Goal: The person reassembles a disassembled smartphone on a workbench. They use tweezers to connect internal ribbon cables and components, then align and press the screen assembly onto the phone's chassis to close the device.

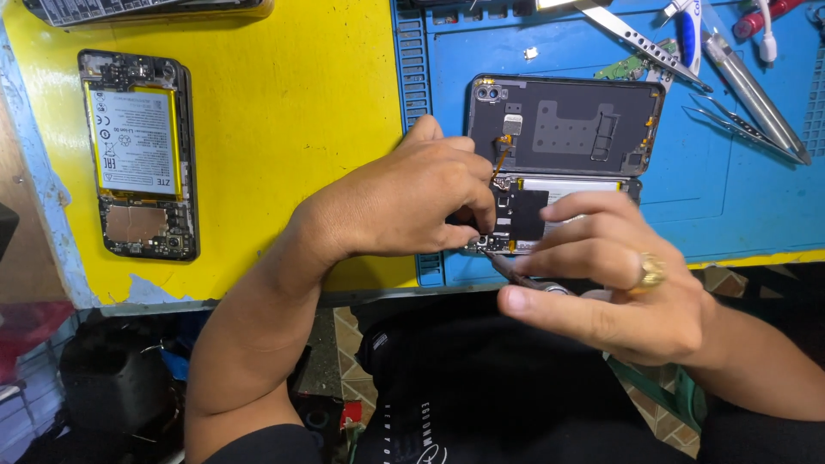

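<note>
Phone (pixel 550 215): lay open on the blue mat (pixel 756 215), long axis sideways.
Left hand (pixel 412 202): pinched shut on the phone's near-left corner.
Right hand (pixel 619 283): just right of the phone, gripped a screwdriver (pixel 511 271) whose tip pointed left at that corner.

open phone (pixel 550 215): my two hands cover most of it, so I see only a bit of its inside.
tool tip (pixel 503 265): my right hand (pixel 614 279) hides most of the thin tool; where it touches is too small to tell.
left hand (pixel 412 202): my fingertips are tucked under, so I cannot tell what they pinch.
top phone (pixel 146 9): cut off by the top edge.
metal tools (pixel 748 86): their ends run off the top right edge.
floor things (pixel 112 378): dark and blurry.
</note>
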